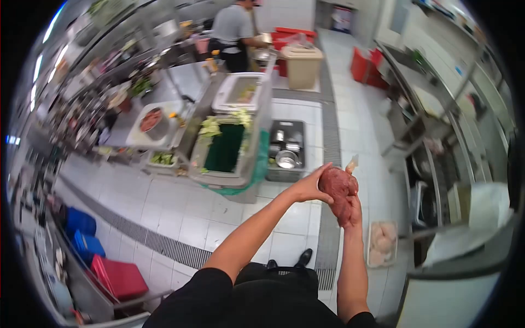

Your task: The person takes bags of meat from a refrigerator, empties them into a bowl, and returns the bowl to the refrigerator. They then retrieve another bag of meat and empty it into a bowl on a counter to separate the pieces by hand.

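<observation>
A lump of raw red meat (339, 191) is held up in front of my body, above the tiled floor. My left hand (309, 187) grips its left side, thumb and fingers spread around it. From below and the right, my right hand (354, 210) supports the same lump, its palm partly hidden by the meat. Near the top right of the meat, a small pale tip (353, 163) sticks up; I cannot make out what it is.
Ahead stand a grey bin (195, 163) with vegetable scraps on its rim and a crate (285, 174) of metal pots. A tray of pale pieces (383, 244) lies at right, beside metal shelving (432, 164). Another person (232, 33) works at the back.
</observation>
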Tool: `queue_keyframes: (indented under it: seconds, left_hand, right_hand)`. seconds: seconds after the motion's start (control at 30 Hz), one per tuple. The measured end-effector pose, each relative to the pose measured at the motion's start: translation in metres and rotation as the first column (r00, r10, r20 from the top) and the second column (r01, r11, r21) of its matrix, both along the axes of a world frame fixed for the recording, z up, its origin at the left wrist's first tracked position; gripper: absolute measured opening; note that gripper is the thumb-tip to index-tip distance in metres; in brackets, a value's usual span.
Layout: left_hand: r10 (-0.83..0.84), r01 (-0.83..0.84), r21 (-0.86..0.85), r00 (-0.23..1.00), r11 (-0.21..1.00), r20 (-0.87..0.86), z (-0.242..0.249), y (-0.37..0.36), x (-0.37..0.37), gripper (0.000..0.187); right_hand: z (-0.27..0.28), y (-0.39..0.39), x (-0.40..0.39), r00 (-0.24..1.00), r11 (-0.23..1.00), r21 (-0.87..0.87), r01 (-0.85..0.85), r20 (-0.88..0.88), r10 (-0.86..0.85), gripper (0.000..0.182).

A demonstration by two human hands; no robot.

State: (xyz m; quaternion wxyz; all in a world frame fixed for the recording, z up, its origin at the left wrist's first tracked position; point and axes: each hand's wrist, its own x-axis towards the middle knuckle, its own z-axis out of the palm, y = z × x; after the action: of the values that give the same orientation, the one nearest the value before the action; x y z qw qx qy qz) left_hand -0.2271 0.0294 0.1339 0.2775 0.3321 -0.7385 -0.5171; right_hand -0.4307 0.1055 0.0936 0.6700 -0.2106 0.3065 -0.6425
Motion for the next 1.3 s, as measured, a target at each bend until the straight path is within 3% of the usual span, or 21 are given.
queue_keyframes:
  seconds: [0.07,0.1,0.13,0.2,0.23,0.27,0.33,0.4,0.43,0.47,0.53,0.63,0.77,0.8,0.83,0.93,0.97,1.03,1.1,1.23,1.3]
  left_hand:
    - [-0.082,0.092,0.147,0.994,0.985,-0.075,0.029,-0.033,0.043,0.113]
    - [-0.025,0.039,0.15,0.996,0.988,-0.089,0.039,-0.044,0.058,0.099]
    - [0.084,-0.064,0.185,0.991,0.981,-0.102,0.062,-0.045,0.074,0.082]
    - [0.293,-0.28,0.155,0.954,0.947,-0.066,0.06,-0.068,0.101,0.068]
    - [0.366,-0.357,0.083,0.915,0.93,-0.171,0.046,-0.084,0.115,0.053]
    - [0.38,-0.371,0.081,0.911,0.925,-0.161,0.032,-0.102,0.133,0.053]
    - [0.572,-0.539,0.193,0.763,0.82,-0.3,0.026,-0.132,0.165,0.044]
    - [0.698,-0.707,0.02,0.693,0.707,-0.179,0.029,-0.159,0.207,0.039]
    - [0.747,-0.756,-0.023,0.651,0.654,-0.135,0.034,-0.172,0.226,0.039]
    - [0.797,-0.802,-0.064,0.597,0.593,-0.092,0.039,-0.181,0.244,0.038]
    - [0.84,-0.833,-0.132,0.542,0.538,0.007,0.065,-0.192,0.272,0.037]
    - [0.922,-0.866,-0.317,0.375,0.386,0.099,0.095,-0.201,0.319,0.036]
    - [0.964,-0.915,-0.308,0.261,0.262,0.045,0.119,-0.21,0.413,0.032]
    - [0.97,-0.92,-0.312,0.238,0.239,0.04,0.123,-0.21,0.437,0.032]
    - [0.964,-0.907,-0.339,0.266,0.25,-0.003,0.127,-0.208,0.463,0.032]
    - [0.947,-0.91,-0.325,0.303,0.256,-0.105,0.137,-0.207,0.525,0.031]
    - [0.97,-0.902,-0.381,0.239,0.203,-0.049,0.137,-0.208,0.545,0.03]
    - [0.996,-0.908,-0.409,0.09,0.092,0.025,0.138,-0.207,0.575,0.029]
    - [0.998,-0.917,-0.394,0.058,0.06,0.017,0.132,-0.214,0.612,0.028]
    - [0.999,-0.954,-0.3,-0.003,0.012,0.049,0.1,-0.23,0.683,0.031]
    - [0.997,-0.962,-0.268,0.029,0.047,0.07,0.086,-0.235,0.708,0.03]
  right_hand:
    - [0.007,-0.04,0.039,0.986,0.986,-0.021,-0.166,0.022,0.167,0.056]
    - [0.014,-0.058,0.06,0.981,0.983,-0.016,-0.183,0.062,0.184,0.049]
    - [0.023,-0.078,0.081,0.977,0.979,-0.011,-0.206,0.059,0.206,0.046]
    - [0.041,-0.119,0.123,0.967,0.968,-0.001,-0.25,0.052,0.25,0.045]
    - [0.038,-0.143,0.132,0.939,0.938,0.059,-0.342,-0.009,0.343,0.043]
    - [0.033,-0.166,0.14,0.9,0.901,0.071,-0.428,-0.059,0.432,0.045]
    - [0.045,-0.206,0.163,0.785,0.802,0.092,-0.59,-0.166,0.597,0.047]
    - [0.083,-0.222,0.204,0.699,0.933,0.197,-0.302,-0.62,0.357,0.053]
    - [0.072,-0.242,0.225,0.704,0.944,0.091,-0.317,-0.644,0.299,0.057]
    - [0.046,-0.274,0.246,0.6,0.907,-0.055,-0.417,-0.767,0.229,0.061]
    - [0.06,-0.293,0.309,0.474,0.89,-0.109,-0.443,-0.871,0.129,0.063]
    - [0.053,-0.34,0.399,0.61,0.897,-0.264,-0.355,-0.792,0.008,0.063]
    - [0.086,-0.373,0.5,0.672,0.788,-0.345,-0.51,-0.732,0.115,0.063]
    - [0.096,-0.378,0.524,0.691,0.738,-0.322,-0.593,-0.675,0.26,0.065]
    - [0.103,-0.384,0.548,0.687,0.679,-0.309,-0.667,-0.606,0.4,0.066]
    - [0.114,-0.394,0.623,0.684,0.623,-0.401,-0.671,-0.659,0.313,0.07]
    - [0.116,-0.394,0.646,0.621,0.652,-0.405,-0.642,-0.773,0.132,0.069]
    - [0.126,-0.386,0.687,0.536,0.679,-0.372,-0.632,-0.843,0.037,0.066]
    - [0.132,-0.384,0.727,0.377,0.724,-0.331,-0.605,-0.92,-0.105,0.058]
    - [0.106,-0.403,0.802,0.207,0.691,-0.379,-0.615,-0.924,-0.322,0.049]
    - [0.082,-0.424,0.843,0.091,0.721,-0.31,-0.619,-0.941,-0.327,0.048]
